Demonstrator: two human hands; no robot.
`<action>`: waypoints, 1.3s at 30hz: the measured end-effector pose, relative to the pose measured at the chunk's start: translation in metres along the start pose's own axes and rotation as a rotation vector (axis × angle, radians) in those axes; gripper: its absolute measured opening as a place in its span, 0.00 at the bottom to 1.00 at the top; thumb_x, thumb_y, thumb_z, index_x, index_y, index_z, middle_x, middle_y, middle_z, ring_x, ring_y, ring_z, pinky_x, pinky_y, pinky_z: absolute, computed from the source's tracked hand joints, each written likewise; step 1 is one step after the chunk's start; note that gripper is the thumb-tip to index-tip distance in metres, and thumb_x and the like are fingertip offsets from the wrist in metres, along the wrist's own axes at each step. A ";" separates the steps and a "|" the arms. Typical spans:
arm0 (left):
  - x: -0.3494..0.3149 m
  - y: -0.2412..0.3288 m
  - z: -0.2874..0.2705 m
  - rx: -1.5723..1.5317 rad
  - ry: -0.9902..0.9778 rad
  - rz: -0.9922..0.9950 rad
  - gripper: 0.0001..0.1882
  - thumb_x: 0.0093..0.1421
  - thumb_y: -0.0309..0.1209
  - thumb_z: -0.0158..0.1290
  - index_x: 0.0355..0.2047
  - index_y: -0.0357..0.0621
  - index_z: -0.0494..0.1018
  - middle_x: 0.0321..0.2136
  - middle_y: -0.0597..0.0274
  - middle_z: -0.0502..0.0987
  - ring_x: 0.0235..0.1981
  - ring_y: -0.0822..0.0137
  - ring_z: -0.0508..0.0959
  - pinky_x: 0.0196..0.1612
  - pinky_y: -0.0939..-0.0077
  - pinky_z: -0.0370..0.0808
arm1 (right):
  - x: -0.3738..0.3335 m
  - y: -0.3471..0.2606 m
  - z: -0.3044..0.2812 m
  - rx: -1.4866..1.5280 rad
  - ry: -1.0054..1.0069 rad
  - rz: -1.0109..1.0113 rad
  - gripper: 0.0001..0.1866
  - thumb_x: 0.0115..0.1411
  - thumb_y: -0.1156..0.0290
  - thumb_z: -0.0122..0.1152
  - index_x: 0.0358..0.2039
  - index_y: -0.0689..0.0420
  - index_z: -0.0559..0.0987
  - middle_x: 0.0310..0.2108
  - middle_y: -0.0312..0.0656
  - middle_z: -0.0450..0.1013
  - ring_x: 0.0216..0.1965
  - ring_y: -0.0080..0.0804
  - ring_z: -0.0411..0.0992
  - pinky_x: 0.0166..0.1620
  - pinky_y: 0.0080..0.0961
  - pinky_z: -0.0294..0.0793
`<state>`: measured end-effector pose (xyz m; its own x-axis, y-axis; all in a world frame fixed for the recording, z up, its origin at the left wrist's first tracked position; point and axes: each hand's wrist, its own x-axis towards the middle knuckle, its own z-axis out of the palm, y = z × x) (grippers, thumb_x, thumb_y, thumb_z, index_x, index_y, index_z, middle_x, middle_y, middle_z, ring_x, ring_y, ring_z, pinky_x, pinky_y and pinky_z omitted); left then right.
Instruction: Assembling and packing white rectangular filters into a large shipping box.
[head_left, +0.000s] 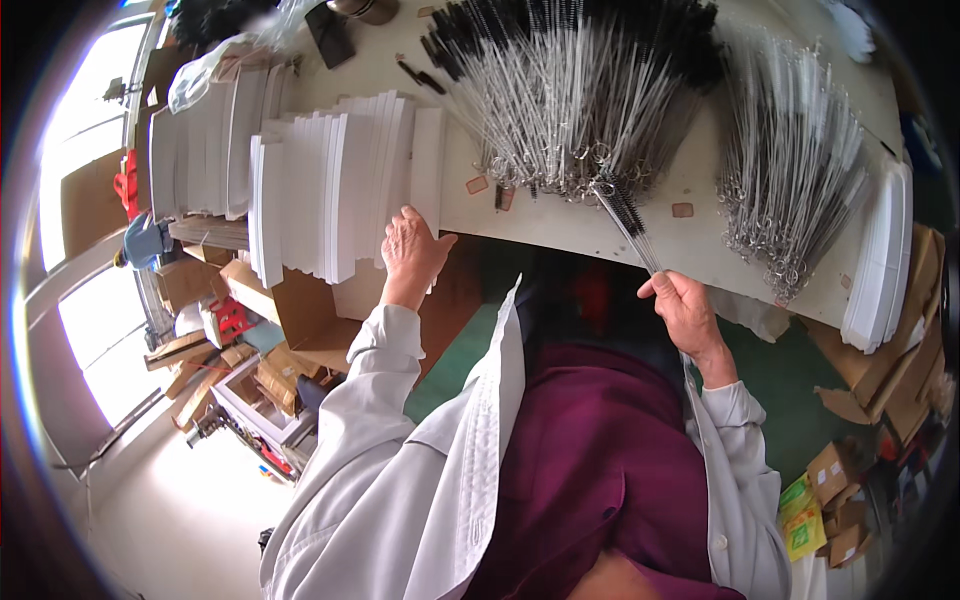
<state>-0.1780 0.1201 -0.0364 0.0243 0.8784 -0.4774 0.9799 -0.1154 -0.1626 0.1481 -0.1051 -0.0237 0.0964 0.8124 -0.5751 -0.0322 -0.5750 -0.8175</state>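
Brushes (626, 212), apparently only a few, pinched by one end in the closed right hand (685, 310), at the desk (545, 218) edge; left hand (411, 256) empty, loosely spread at white cartons (330, 180), contents hidden. Judging by the large heap (545, 110) beyond, most seemingly left to go; a second bundle (790, 150) alongside. Farther down, cardboard boxes (186, 284), contents too unclear to tell.

On the table (690, 236), whose pale top is looking smooth, wire brushes (545, 120) are showing glossy metal stems and rough, matt black bristles. At the table's left end, the white stack (330, 190) is appearing as smooth, matt paper or card, and a plastic bag (192, 88) is gleaming. Below the table's right end, cardboard (900, 385) is looking dull. Before the table, the jacket (350, 480) and maroon top (590, 440) are showing matt cloth.
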 end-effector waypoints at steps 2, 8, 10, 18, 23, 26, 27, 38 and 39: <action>0.004 -0.013 0.015 0.003 -0.014 -0.026 0.40 0.50 0.47 0.69 0.52 0.29 0.66 0.46 0.42 0.77 0.51 0.46 0.77 0.53 0.56 0.76 | 0.003 0.000 0.004 0.002 0.000 -0.026 0.22 0.74 0.59 0.49 0.31 0.63 0.79 0.17 0.28 0.59 0.20 0.16 0.56 0.25 0.20 0.57; 0.021 -0.032 0.052 -0.157 0.065 -0.046 0.32 0.52 0.41 0.65 0.48 0.29 0.67 0.40 0.36 0.79 0.44 0.43 0.81 0.50 0.55 0.78 | 0.004 -0.006 0.015 -0.017 -0.031 0.002 0.22 0.74 0.58 0.49 0.31 0.63 0.79 0.18 0.29 0.60 0.21 0.16 0.56 0.25 0.20 0.57; 0.019 -0.032 0.051 -0.219 0.115 -0.068 0.28 0.53 0.38 0.63 0.46 0.29 0.68 0.39 0.35 0.79 0.44 0.43 0.81 0.50 0.55 0.78 | 0.005 -0.003 0.019 -0.036 -0.022 -0.009 0.22 0.74 0.58 0.49 0.31 0.63 0.79 0.18 0.29 0.61 0.21 0.16 0.57 0.25 0.20 0.58; -0.008 -0.018 0.008 -1.325 -0.053 -0.018 0.18 0.59 0.30 0.55 0.47 0.30 0.71 0.29 0.52 0.79 0.25 0.66 0.81 0.31 0.69 0.81 | -0.001 -0.015 0.028 -0.086 -0.037 0.004 0.23 0.73 0.57 0.50 0.31 0.63 0.80 0.17 0.30 0.61 0.21 0.18 0.58 0.26 0.22 0.59; -0.014 0.009 -0.053 -1.814 -0.056 0.142 0.18 0.62 0.31 0.54 0.48 0.31 0.70 0.31 0.50 0.78 0.27 0.63 0.80 0.33 0.68 0.80 | -0.008 -0.028 0.034 -0.154 -0.071 -0.088 0.25 0.73 0.54 0.50 0.29 0.63 0.80 0.17 0.36 0.64 0.22 0.22 0.61 0.27 0.26 0.63; -0.010 0.025 -0.070 -2.036 -0.051 0.157 0.19 0.64 0.33 0.54 0.50 0.31 0.69 0.34 0.49 0.78 0.31 0.62 0.80 0.37 0.66 0.79 | -0.017 -0.042 0.041 -0.159 -0.078 -0.125 0.26 0.73 0.52 0.50 0.29 0.63 0.79 0.16 0.40 0.65 0.21 0.24 0.61 0.27 0.27 0.64; -0.009 0.031 -0.073 -2.124 -0.040 0.148 0.20 0.64 0.33 0.55 0.50 0.31 0.69 0.35 0.48 0.77 0.33 0.61 0.80 0.39 0.65 0.79 | -0.020 -0.043 0.042 -0.164 -0.098 -0.126 0.27 0.73 0.51 0.50 0.29 0.63 0.79 0.16 0.40 0.65 0.21 0.24 0.61 0.27 0.27 0.64; -0.022 0.078 -0.080 -2.151 -0.052 0.225 0.21 0.64 0.37 0.56 0.51 0.35 0.69 0.35 0.49 0.77 0.33 0.59 0.78 0.39 0.63 0.78 | -0.031 -0.040 0.048 -0.123 -0.193 -0.067 0.29 0.72 0.50 0.49 0.26 0.63 0.79 0.17 0.43 0.69 0.21 0.28 0.66 0.29 0.31 0.67; -0.024 0.082 -0.081 -2.181 -0.074 0.248 0.21 0.63 0.36 0.56 0.51 0.34 0.68 0.34 0.48 0.77 0.31 0.60 0.79 0.37 0.63 0.79 | -0.031 -0.039 0.047 -0.123 -0.192 -0.066 0.29 0.72 0.50 0.49 0.26 0.63 0.79 0.17 0.43 0.69 0.21 0.28 0.66 0.29 0.31 0.67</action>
<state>-0.0827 0.1269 0.0319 0.1952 0.9123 -0.3600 -0.4128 0.4093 0.8137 0.0996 -0.1031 0.0241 -0.0970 0.8457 -0.5248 0.0906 -0.5176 -0.8508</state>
